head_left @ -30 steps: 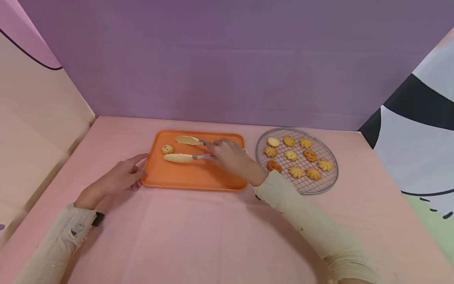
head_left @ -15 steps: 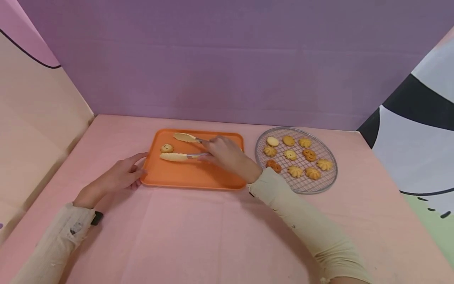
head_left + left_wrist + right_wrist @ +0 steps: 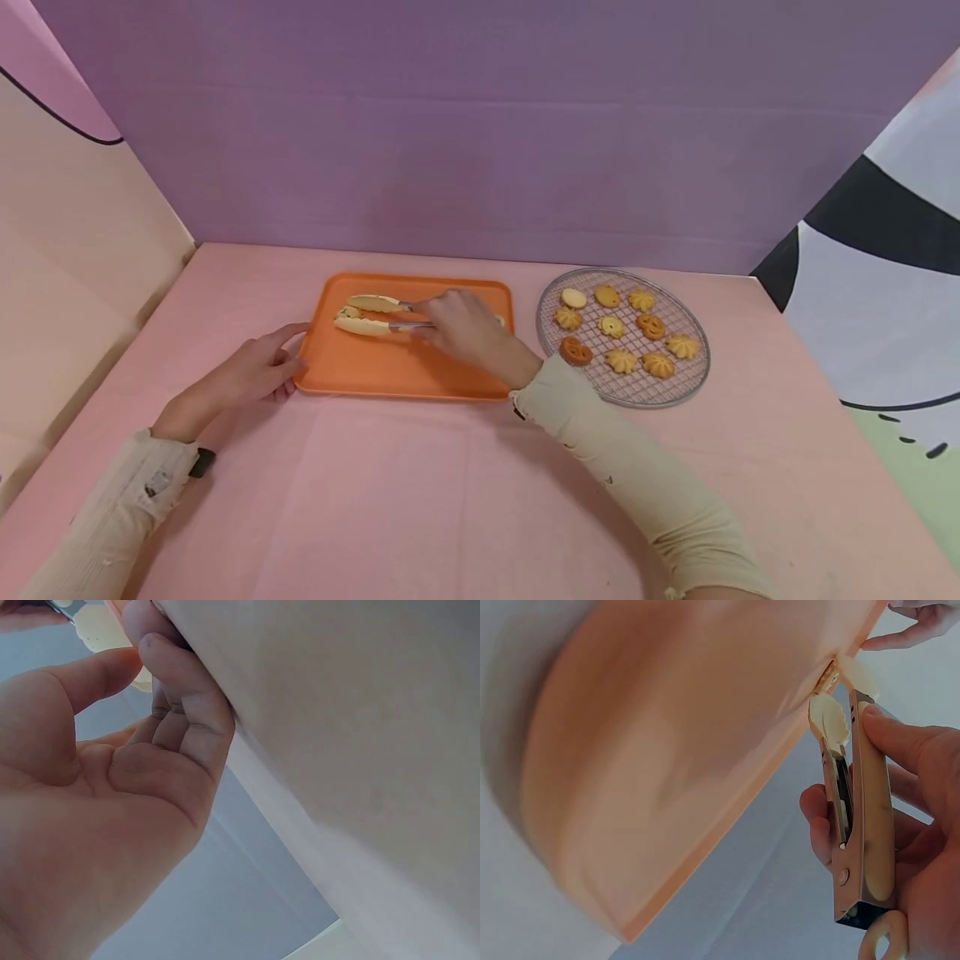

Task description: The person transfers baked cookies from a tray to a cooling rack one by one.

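My right hand (image 3: 468, 329) grips a pair of metal tongs (image 3: 874, 825) with cream scalloped tips, thumb along one arm and fingers around the other. Over the left part of the orange tray (image 3: 405, 371), the tips lie on both sides of a small round cookie (image 3: 825, 677). Whether both tips touch it, I cannot tell. My left hand (image 3: 251, 367) rests at the tray's left edge, its index finger and thumb touching the rim while the other fingers bend loosely below. A pale bit shows at the tray's right side, mostly hidden behind the right hand.
Right of the tray lies a round wire rack (image 3: 705, 367) bearing several cookies, among them a brown pretzel-shaped one (image 3: 576, 351) and a star-shaped one (image 3: 683, 347). A pink cloth (image 3: 390, 500) covers the table. A purple wall (image 3: 480, 167) rises behind.
The tongs have moved left over the tray and their tips have drawn closer together around the cookie. My left hand has stayed at the tray's edge.
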Motion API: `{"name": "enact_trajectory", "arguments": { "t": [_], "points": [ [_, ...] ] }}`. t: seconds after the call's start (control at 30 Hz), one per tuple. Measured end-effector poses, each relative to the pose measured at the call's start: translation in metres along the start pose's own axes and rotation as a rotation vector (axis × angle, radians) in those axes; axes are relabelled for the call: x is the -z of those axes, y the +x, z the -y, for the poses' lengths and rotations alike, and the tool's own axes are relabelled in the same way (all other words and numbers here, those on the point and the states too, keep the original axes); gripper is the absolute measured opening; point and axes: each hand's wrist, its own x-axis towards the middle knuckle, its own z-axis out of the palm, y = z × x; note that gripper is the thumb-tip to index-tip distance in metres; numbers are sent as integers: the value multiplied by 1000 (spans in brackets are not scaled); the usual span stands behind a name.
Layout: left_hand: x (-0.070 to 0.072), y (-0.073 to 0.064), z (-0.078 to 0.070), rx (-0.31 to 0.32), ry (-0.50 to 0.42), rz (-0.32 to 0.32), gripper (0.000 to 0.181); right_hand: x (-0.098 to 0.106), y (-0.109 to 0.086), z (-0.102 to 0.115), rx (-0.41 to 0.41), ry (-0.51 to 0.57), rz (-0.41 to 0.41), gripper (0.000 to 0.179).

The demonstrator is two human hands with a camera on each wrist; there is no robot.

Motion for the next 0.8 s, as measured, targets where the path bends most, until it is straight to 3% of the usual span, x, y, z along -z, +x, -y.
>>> {"name": "enact_trajectory", "arguments": {
  "t": [0.27, 0.47, 0.8],
  "points": [
    [1, 1, 1, -9, 1, 2, 61, 1, -3, 4, 12, -55, -37, 32],
    [2, 0, 0, -10, 1, 5, 61, 3, -7, 1, 1, -31, -39, 36],
    [1, -1, 0, -8, 8, 3, 62, 16, -18, -8, 20, 19, -110, 38]
  ]
}}
